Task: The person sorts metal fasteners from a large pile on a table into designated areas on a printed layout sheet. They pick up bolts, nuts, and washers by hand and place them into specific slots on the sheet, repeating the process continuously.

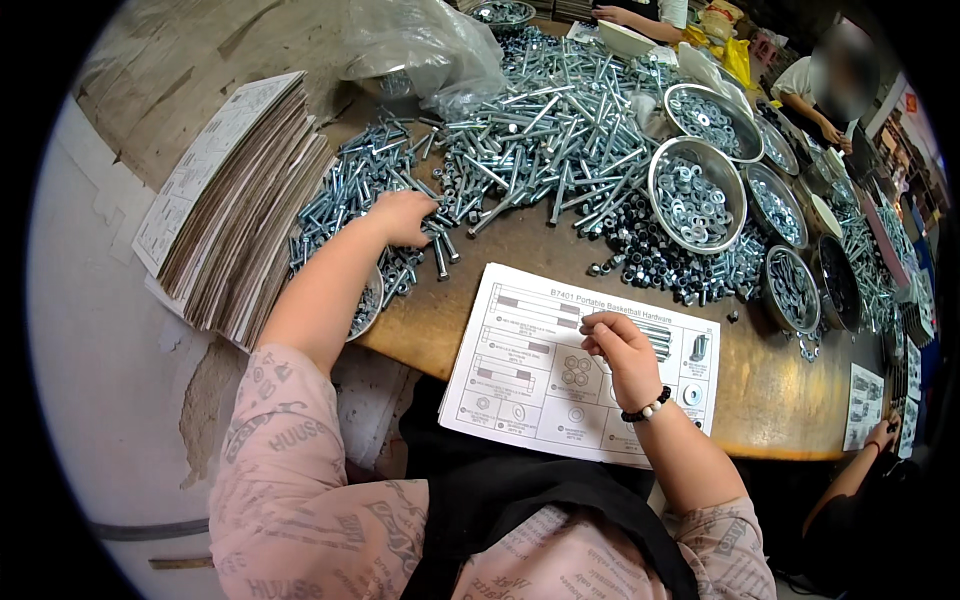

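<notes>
My left hand (404, 218) reaches into a heap of short silver bolts (345, 195), its fingers and thumb apart at the heap's right edge. No bolt shows clearly in its grasp. Over the printed hardware sheet (515, 405) my right hand (620, 352) hovers with fingers curled together; whatever they may hold is hidden. Several long bolts (655, 338) lie on the sheet just beyond that hand. The sheet, with drawings of bolts, nuts and washers, tops a thin stack at the table's near edge.
Long bolts (560, 130) pile up mid-table, beside dark lock nuts (650, 240). Metal bowls of washers (697, 195) stand to the right. A tall stack of printed cards (235, 200) leans at left, near clear plastic (430, 50). Other people work at the far side and right.
</notes>
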`<state>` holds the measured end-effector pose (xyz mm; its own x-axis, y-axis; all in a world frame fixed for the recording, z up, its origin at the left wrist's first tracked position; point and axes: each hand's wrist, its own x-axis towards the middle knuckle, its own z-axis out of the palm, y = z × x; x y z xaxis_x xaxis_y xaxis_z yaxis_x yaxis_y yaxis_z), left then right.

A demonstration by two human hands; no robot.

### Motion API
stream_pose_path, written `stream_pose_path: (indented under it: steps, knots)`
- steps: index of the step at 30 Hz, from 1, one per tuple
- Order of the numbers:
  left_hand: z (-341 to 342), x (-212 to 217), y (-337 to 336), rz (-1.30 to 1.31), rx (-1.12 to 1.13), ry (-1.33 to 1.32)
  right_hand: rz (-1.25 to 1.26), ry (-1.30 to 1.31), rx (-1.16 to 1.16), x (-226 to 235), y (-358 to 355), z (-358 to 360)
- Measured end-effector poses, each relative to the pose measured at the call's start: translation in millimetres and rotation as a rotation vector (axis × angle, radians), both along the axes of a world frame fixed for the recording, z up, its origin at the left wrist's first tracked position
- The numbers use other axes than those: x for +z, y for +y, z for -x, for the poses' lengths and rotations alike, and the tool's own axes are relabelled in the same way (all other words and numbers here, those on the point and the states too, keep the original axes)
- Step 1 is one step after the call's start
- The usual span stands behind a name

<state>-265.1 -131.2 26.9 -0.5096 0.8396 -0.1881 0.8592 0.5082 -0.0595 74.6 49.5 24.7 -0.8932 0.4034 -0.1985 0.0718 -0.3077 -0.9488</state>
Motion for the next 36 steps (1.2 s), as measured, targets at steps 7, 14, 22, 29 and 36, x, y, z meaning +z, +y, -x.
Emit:
stream_pose_path:
  steps: [7,14,22,29,36]
  knots:
    - [-9.9,-1.0,5.9,0.186,0.008,0.115,-0.022,-0.021,0.085,3.7,-9.8,8.8]
    - [12.6,-31.8,-14.6,-0.064,-0.053,0.031,-0.031,-0.043,0.118,0.5,-16.3,13.0]
    - [0.2,-4.7,-15.6,-0.332,0.221,-0.236,-0.039,-0.028,0.144,-0.9,-19.1,20.1]
    - [12.6,-8.1,-14.2,-0.867,0.487,-0.732,-0.039,-0.048,0.149,1.7,-21.1,25.0]
    - [-73.8,16.2,23.5,-1.034,0.452,-1.389,-0.139,0.012,0.124,11.9,-33.9,59.7]
